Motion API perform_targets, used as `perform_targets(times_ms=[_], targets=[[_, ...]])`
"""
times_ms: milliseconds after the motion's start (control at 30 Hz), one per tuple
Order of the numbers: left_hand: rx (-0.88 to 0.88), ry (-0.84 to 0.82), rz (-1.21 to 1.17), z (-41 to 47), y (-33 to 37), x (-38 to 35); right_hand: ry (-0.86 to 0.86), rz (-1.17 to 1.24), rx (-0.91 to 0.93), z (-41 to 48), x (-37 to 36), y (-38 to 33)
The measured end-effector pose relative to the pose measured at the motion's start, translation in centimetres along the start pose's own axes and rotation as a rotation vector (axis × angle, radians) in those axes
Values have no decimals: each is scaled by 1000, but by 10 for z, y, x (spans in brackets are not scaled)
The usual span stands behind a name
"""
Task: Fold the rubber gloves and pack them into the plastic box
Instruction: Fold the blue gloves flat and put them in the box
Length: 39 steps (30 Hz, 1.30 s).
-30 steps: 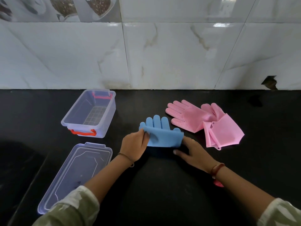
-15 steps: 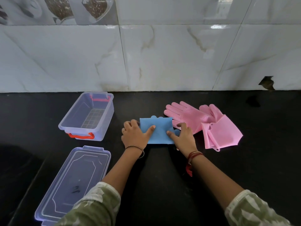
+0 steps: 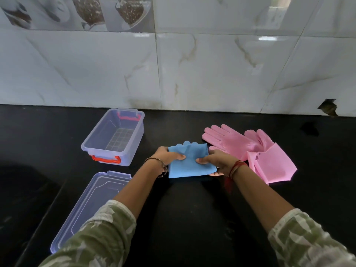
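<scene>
A folded blue rubber glove sits at the middle of the black counter, its fingertips peeking out at the far edge. My left hand grips its left side, thumb on top. My right hand grips its right side, thumb on top and fingers underneath. The glove's near part looks lifted off the counter. Two pink rubber gloves lie unfolded and overlapping to the right. The clear plastic box with orange handles stands open and empty to the left.
The box's clear lid lies flat at the near left. A white marble-tiled wall rises behind the black counter.
The blue glove was folded over on itself. Both hands shifted from pressing it flat to gripping its two sides, and its near edge has come up.
</scene>
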<state>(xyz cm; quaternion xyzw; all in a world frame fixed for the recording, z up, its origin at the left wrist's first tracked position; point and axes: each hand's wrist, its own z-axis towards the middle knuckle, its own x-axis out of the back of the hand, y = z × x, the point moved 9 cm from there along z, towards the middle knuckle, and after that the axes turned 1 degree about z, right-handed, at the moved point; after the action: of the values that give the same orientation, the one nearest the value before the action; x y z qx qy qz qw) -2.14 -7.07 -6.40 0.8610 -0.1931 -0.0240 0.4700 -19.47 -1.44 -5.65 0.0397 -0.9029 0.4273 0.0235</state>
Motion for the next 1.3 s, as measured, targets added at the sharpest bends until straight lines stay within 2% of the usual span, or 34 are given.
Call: perform_targets(times_ms=[133,267,333,467,533,600,733,967,1133,1200,1300], targets=[[-192,80,-63,-25,30,27,-72,-39,176,-5,-23,-42],[-488,325,55,-63,88,95,-10,-257,542,-22,-57,-135],[-562,465,139,-81,111,132,-7,-329,686,-25,-83,-177],[-505,658,80,-94,112,198,-2,-497,820,-10,-143,-232],[-451,689,48,-91,97,221,-29,-596,811,7,-172,-241],[-366,681,115,-81,79,233,-44,-750,790,25,-195,-240],[-168,572,278,-48,46,236,-51,-1069,729,58,-221,-223],[63,291,322,-21,34,214,-117,-1249,644,90,-233,-210],[140,182,419,-14,30,201,-36,-1323,741,94,-234,-212],[131,237,586,-12,33,205,23,-1407,772,95,-237,-211],[23,548,1030,-24,48,213,69,-1576,740,101,-246,-208]])
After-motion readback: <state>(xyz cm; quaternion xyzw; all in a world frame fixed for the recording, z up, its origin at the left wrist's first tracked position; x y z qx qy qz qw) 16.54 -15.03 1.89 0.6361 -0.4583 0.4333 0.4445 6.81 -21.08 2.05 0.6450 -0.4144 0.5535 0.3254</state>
